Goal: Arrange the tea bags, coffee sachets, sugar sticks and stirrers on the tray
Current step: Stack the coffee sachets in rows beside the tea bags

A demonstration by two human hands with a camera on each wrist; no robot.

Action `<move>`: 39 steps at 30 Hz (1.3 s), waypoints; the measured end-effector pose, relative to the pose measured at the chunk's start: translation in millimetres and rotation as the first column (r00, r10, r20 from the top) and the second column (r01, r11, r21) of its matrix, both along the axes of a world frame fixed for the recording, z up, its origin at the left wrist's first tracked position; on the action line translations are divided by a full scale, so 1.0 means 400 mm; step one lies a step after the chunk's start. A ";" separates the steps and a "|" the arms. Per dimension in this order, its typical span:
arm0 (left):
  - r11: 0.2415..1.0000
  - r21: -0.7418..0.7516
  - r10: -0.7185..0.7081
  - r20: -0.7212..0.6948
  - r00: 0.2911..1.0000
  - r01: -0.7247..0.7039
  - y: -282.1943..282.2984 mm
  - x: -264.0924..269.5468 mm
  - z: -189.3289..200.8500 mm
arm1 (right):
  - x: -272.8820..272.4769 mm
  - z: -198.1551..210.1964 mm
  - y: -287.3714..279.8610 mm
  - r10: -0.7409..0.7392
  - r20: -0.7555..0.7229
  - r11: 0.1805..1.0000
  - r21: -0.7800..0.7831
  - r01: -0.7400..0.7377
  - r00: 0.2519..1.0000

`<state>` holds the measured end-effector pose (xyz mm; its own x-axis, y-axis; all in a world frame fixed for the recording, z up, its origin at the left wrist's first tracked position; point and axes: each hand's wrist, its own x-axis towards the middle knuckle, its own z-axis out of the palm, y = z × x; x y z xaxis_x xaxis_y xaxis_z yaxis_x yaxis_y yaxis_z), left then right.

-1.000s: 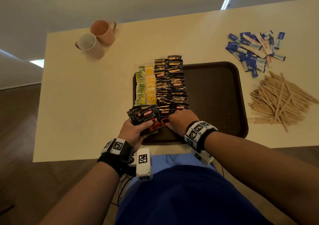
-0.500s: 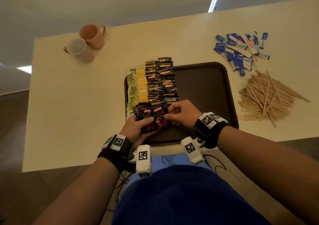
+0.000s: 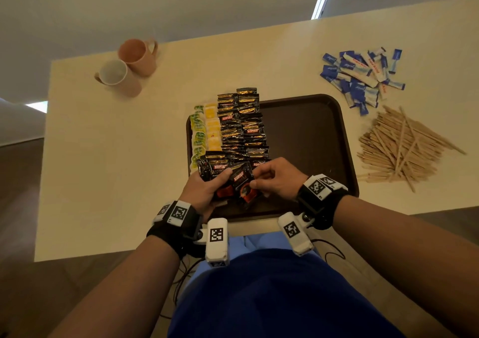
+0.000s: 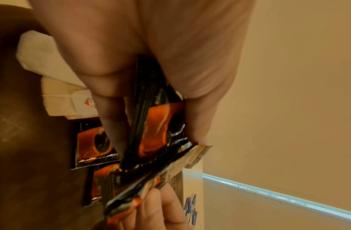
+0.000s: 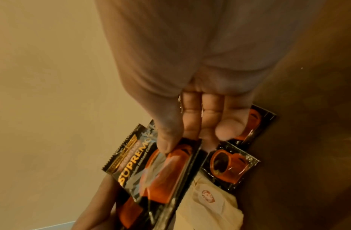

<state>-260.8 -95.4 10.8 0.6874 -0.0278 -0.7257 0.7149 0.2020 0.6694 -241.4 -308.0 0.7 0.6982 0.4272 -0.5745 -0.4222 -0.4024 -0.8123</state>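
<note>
Two mugs [image 3: 129, 66] stand far left on the desk [image 3: 103, 156]. The left hand [image 3: 204, 190] grips a fan of coffee sachets [image 3: 217, 169] over the tray [image 3: 311, 143]'s near edge; the right hand [image 3: 274, 179] pinches one sachet [image 3: 242, 179]. Sugar sticks [image 3: 363, 76] and stirrers [image 3: 404, 146] lie right of the tray.

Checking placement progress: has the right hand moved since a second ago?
Yes. The right hand has lifted off the sachet rows on the tray and come back toward the tray's near edge, pinching a coffee sachet.
</note>
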 end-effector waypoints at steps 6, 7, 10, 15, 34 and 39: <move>0.999 0.044 0.018 0.027 0.999 -0.020 0.007 0.002 -0.007 | 0.003 0.009 0.015 -0.030 0.197 0.999 0.046 0.022 0.980; 0.998 0.054 0.018 0.026 1.000 -0.019 0.007 0.002 -0.008 | 0.004 0.009 0.018 0.014 0.283 1.000 -0.001 -0.014 0.959; 0.996 0.087 0.019 0.027 0.999 -0.022 0.008 0.007 -0.004 | 0.006 0.003 0.031 0.105 0.462 0.992 -0.108 -0.061 0.881; 0.977 0.214 -0.012 0.035 0.999 0.004 0.022 0.013 -0.016 | 0.011 0.002 0.043 0.078 0.505 0.992 -0.127 -0.015 0.859; 0.960 0.279 -0.008 0.015 1.000 0.003 0.059 0.004 -0.048 | 0.007 -0.077 -0.033 0.134 0.373 0.906 -0.422 0.039 0.918; 0.960 0.277 -0.036 0.001 0.999 0.034 0.060 -0.003 -0.052 | 0.006 -0.086 -0.029 0.122 0.395 0.904 -0.423 0.062 0.911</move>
<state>-262.0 -71.6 -10.1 0.6936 0.1497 -0.7046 0.7143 -0.0173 0.6996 -239.0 -319.7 -33.6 0.8971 0.2359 -0.3736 -0.0777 -0.7481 -0.6590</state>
